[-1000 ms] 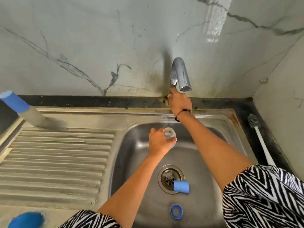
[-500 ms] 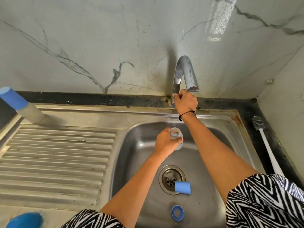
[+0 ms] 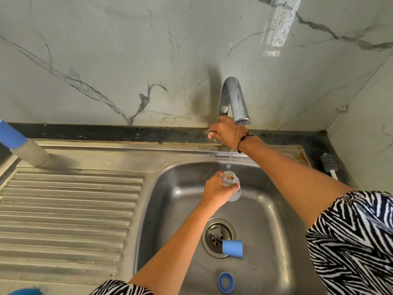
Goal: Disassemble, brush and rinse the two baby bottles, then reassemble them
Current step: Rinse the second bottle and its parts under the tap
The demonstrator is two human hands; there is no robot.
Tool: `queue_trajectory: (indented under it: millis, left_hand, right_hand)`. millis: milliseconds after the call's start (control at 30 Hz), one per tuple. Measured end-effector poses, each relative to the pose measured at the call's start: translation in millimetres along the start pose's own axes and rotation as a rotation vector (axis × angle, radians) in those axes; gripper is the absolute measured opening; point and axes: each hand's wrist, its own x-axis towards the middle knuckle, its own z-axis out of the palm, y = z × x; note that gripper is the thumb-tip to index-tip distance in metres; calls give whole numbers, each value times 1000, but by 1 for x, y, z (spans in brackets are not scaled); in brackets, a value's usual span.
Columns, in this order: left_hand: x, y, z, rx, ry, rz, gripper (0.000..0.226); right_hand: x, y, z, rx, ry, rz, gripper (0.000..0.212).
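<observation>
My left hand (image 3: 215, 191) grips a clear open baby bottle (image 3: 230, 185) upright over the sink basin (image 3: 265, 209), just below a thin stream of water (image 3: 234, 145) from the tap (image 3: 234, 99). My right hand (image 3: 223, 133) is curled round the tap's handle at its base. A blue bottle cap (image 3: 232, 248) lies on its side by the drain (image 3: 217, 237), with a clear teat in the drain. A blue screw ring (image 3: 225, 282) lies flat near the basin's front. A second bottle with a blue cap (image 3: 21, 145) stands at the far left.
A white bottle brush (image 3: 329, 167) lies on the dark counter right of the sink. The ribbed draining board (image 3: 68, 209) stretches to the left. A blue object (image 3: 27, 292) shows at the bottom left edge. A marble wall rises behind.
Water now runs from the tap; before, none flowed. My right hand has closed on the handle at the tap's base. My left hand keeps the bottle under the spout.
</observation>
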Motion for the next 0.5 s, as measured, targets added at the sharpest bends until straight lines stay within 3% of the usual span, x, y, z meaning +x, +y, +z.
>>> queue_trajectory:
  millis: [133,233,333,400,500]
  left_hand:
    - [4,-4,-1,-41,-12,6,43]
    - [8,-9,-1,-88,-29,3,44]
    - [11,-12,1,-167,-41,-14,38]
    - [12,-12,1,-334,-65,-88,30]
    - [16,-9,-3,-619,-78,-243,34]
  right_hand:
    - [6,-7,-7,-93,-119,-129,29]
    - [2,-14,-5,-232,-123,-155,32]
    - [0,-15,-2,-210,-96,-153,30]
    - [1,-9,3,-90,-74,-128,28]
    - [-13,0,12,385,117,43,31]
